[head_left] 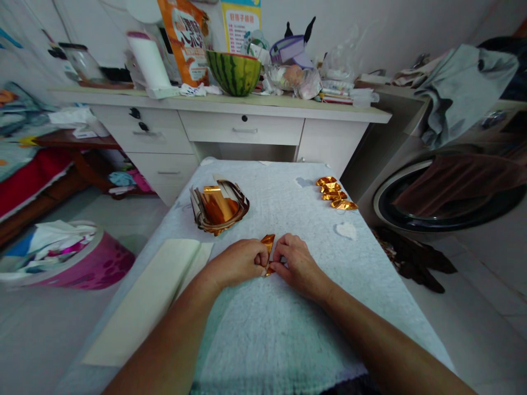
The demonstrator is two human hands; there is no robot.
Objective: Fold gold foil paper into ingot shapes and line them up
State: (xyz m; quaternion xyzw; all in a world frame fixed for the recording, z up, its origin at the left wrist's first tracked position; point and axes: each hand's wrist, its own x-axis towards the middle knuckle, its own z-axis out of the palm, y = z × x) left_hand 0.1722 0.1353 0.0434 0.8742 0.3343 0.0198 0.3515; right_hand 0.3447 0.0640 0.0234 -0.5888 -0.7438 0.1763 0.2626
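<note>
Both my hands meet over the middle of the cloth-covered table [304, 323]. Between them is a piece of gold foil paper [268, 240], partly folded and mostly hidden by my fingers. My left hand [247, 259] is closed on its left side, while my right hand [294, 260] pinches its right side with thumb and fingers. Ahead and to the left lies a bundle of gold foil sheets [220, 208] in an open, curled wrapping. At the far right of the table sit several folded gold foil pieces [330, 196] in a slanting row.
A folded cream sheet [152, 296] lies along the table's left side, under my left forearm. A white desk [242, 129] with a watermelon half [234, 74] stands behind. To the right is a washing machine [411, 181]; a pink bin [102, 260] stands on the left floor.
</note>
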